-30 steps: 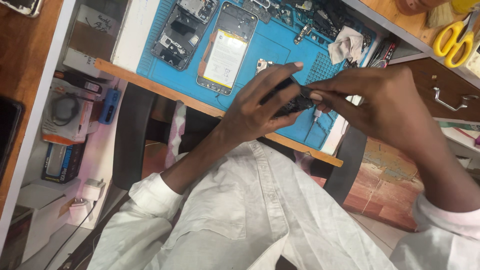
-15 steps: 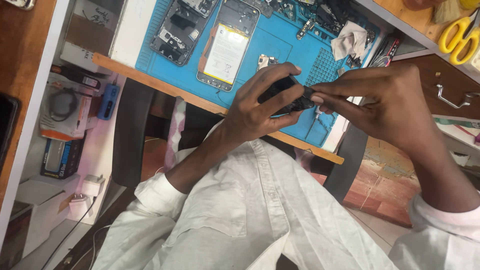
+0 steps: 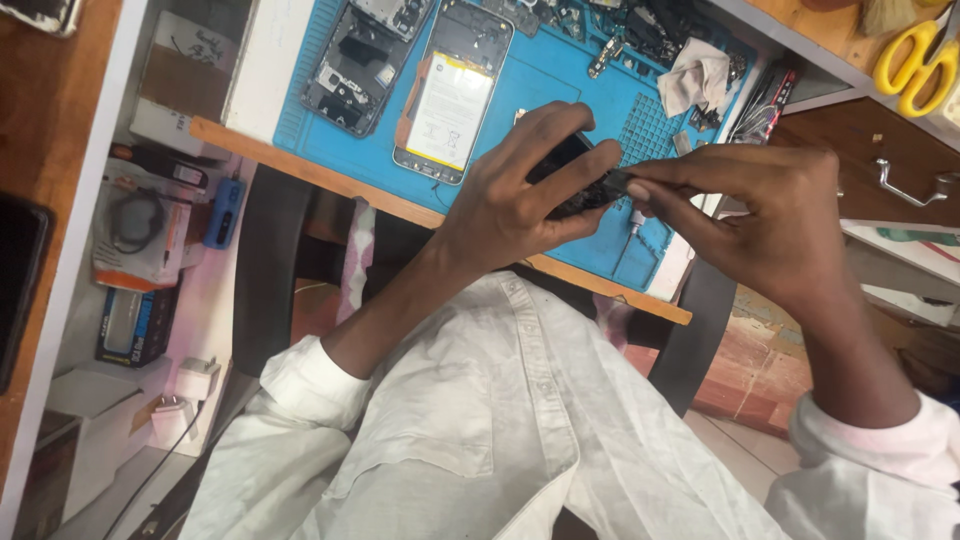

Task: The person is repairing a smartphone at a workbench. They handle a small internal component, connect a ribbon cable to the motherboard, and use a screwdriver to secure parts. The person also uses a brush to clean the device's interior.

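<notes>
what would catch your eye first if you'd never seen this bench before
First, the two hands meeting mid-frame: the left hand grips a small dark part while the right hand pinches its end. Behind them lies a bright blue work mat holding an opened phone with its pale battery showing, next to a second stripped phone frame. Yellow-handled scissors stand out at the top right corner.

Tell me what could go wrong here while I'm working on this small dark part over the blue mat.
The small dark part is pinched between your left hand and right hand above the mat's edge; if the grip slips, it could fall past the blue mat into your lap or onto the floor. The opened phone with its battery exposed lies close to your left hand and might get knocked. Loose bits near the crumpled cloth could scatter.
</notes>
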